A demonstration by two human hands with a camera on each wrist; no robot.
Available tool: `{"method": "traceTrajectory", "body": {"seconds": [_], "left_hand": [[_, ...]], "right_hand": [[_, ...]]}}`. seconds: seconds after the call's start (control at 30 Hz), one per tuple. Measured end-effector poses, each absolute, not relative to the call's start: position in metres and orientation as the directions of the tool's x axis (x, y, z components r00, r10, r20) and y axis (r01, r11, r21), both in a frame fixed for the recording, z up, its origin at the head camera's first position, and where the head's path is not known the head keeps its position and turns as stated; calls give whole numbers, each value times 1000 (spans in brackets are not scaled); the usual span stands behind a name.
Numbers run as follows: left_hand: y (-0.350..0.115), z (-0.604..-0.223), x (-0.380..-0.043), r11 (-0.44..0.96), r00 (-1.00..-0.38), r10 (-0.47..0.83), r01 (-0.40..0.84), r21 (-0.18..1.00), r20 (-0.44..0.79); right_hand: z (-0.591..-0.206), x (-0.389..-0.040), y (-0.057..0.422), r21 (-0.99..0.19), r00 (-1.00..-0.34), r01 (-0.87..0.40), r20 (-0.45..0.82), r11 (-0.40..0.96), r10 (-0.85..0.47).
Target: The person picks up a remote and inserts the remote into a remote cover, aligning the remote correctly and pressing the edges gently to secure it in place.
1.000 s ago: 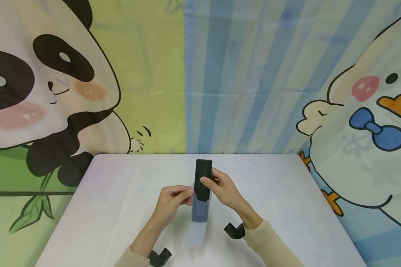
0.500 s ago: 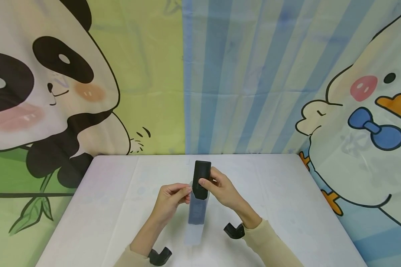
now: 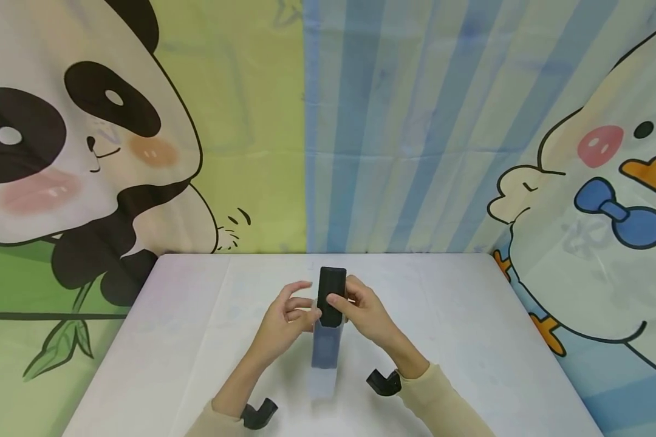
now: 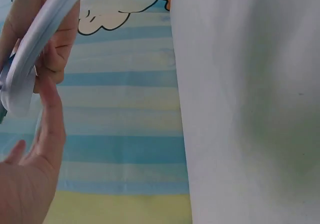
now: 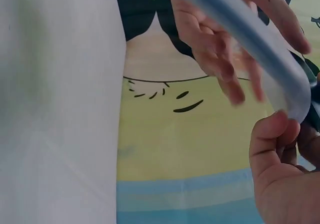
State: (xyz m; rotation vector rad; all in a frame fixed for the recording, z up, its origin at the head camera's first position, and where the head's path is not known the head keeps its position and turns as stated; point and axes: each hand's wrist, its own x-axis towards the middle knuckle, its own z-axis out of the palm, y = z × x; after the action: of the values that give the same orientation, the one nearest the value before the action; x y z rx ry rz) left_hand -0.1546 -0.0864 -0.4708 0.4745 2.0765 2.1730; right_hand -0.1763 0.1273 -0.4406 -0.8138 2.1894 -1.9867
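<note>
Right hand [image 3: 367, 309] clamped on a black block [image 3: 332, 280], thumb across its face. Left hand [image 3: 284, 318] loose, fingers spread, forefinger lifted, thumb at the edge of a translucent pouch [image 3: 322, 381]; cannot tell whether it bears any weight. Block upright at centre frame, lower part inside the pouch, upper part bare; pouch hangs below it. My reading: mid-transfer between block and pouch; direction not evident. Next move would seem to want the left thumb and fingers settled on the pouch rim, right grip steady. Black elbow-shaped pieces [image 3: 384, 383] at both wrists. White table [image 3: 169, 340] beneath. Panda [image 3: 33, 139] on the backdrop, upper left; white bird [image 3: 590, 291], right edge.
</note>
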Motion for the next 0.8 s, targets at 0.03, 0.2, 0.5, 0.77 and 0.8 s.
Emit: {"method": "traceTrajectory", "body": {"seconds": [0.03, 0.2, 0.5, 0.77, 0.8], "left_hand": [[-86, -470, -154, -30, -943, 294, 155, 987, 157], [-87, -469, -154, -22, -931, 300, 212, 977, 209], [-98, -466, -157, -117, -930, 293, 193, 974, 220], [-103, -461, -161, -7, -905, 407, 134, 991, 125], [-103, -462, -162, 5, -905, 410, 127, 992, 114]], "right_hand": [[-442, -176, 127, -950, -861, -312, 276, 16, -427], [-451, -177, 126, -970, -891, -229, 241, -77, -386], [-463, -173, 134, -927, -731, -374, 291, 6, -618], [-465, -174, 138, -891, -583, -447, 357, -79, -730], [-467, -175, 138, -887, -577, -454, 366, -86, -730]]}}
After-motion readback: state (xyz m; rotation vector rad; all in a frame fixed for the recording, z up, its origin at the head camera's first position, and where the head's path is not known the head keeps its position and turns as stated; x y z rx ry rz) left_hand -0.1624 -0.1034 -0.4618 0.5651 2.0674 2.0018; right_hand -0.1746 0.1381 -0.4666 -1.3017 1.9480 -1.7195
